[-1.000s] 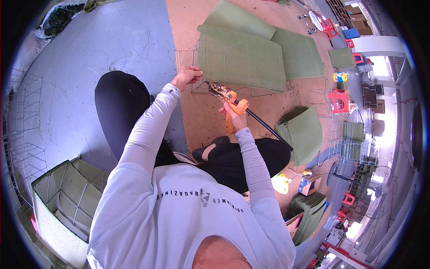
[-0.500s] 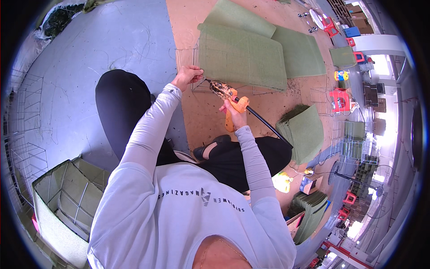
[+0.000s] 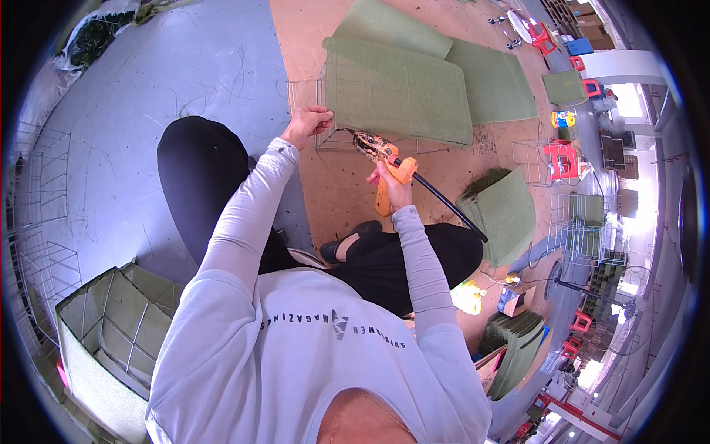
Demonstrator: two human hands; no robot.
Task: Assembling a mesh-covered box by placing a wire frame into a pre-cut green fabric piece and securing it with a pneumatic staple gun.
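Note:
In my right hand (image 3: pixel 396 191) is an orange hot glue gun (image 3: pixel 384 152), its front smeared black and a long black glue stick (image 3: pixel 447 206) running out of its back. Its nozzle points up and left, close to the near left corner of a wire frame (image 3: pixel 320 140). A green felt-like sheet (image 3: pixel 399 96) lies over that frame. At the same corner, my left hand (image 3: pixel 309 126) is closed in a pinch by the sheet's edge. What its fingertips hold, if anything, is too small to make out.
More green sheets (image 3: pixel 492 81) lie beyond the frame, with a stack of sheets (image 3: pixel 503 218) to the right. A green-lined wire basket (image 3: pixel 111 333) stands at lower left. Bare wire frames (image 3: pixel 44 174) are at far left. A red stool (image 3: pixel 562 161) and a floor fan (image 3: pixel 592 292) stand at right.
The glue gun in my right hand has moved slightly right, its nozzle a little farther from my left hand. My left hand stays almost in place at the corner.

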